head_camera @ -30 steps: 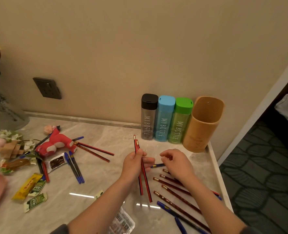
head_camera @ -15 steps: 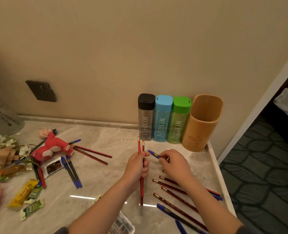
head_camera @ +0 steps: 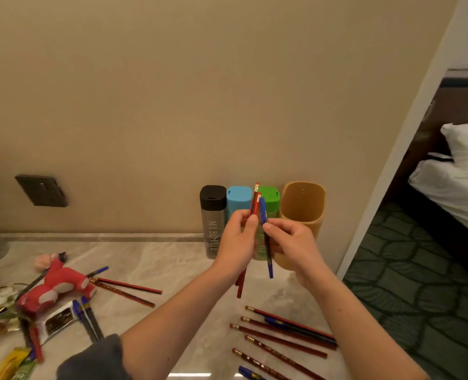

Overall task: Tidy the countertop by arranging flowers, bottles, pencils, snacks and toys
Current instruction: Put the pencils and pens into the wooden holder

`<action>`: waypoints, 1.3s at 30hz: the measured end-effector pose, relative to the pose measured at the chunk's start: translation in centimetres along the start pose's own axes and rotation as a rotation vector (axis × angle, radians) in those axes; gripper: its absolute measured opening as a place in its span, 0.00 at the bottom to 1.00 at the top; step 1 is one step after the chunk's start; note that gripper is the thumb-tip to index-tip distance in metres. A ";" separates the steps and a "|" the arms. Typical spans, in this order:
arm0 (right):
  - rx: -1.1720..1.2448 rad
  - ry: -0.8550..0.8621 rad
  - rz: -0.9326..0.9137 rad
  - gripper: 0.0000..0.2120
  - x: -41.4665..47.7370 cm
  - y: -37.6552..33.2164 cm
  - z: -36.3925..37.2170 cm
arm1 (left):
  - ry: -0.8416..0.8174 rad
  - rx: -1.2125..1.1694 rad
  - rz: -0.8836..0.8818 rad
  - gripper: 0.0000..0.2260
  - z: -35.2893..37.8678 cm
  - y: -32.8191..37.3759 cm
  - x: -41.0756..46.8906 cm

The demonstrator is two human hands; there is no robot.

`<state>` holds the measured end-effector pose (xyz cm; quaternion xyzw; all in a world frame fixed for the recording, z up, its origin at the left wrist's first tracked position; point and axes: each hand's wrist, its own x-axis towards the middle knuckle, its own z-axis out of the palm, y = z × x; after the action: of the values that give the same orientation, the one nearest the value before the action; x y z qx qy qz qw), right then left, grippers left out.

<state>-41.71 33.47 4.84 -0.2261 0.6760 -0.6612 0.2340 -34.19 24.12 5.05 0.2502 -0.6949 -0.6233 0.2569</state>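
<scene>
Left hand [head_camera: 237, 242] and right hand [head_camera: 293, 242] hold pencils upright.
We see the left curled round two red pencils [head_camera: 255, 201], the right pinching a blue pencil [head_camera: 269, 264] just beside them, above the countertop [head_camera: 172, 264]. Behind, we read "MY BOTTLE" on the black-capped bottle [head_camera: 213, 215]; a tan holder [head_camera: 303, 204] ends the row at right.

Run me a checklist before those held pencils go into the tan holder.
1. Left hand grips the red pencils: ok.
2. Right hand pinches the blue pencil: ok.
3. Held pencils gathered in one hand: not ok, split between both hands.
4. Tan holder upright, mouth open: ok.
5. Holder's bottom free: cannot tell, hidden.
6. Countertop cleared of loose pencils: not ok, many lie there.
</scene>
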 end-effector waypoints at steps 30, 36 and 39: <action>-0.584 0.197 -0.063 0.06 5.3 -0.2 -8.6 | -0.214 0.450 0.333 0.08 7.3 -0.3 7.9; -0.520 0.238 -0.108 0.16 4.1 1.4 -7.8 | -0.175 0.514 0.347 0.18 6.7 -0.9 7.0; -0.578 0.334 -0.187 0.18 2.0 2.2 -7.4 | -0.123 0.450 0.319 0.21 5.7 -1.8 5.6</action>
<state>-47.86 38.09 2.72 -0.2328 0.8405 -0.4890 -0.0153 -42.10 24.47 3.03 0.1499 -0.8608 -0.4190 0.2471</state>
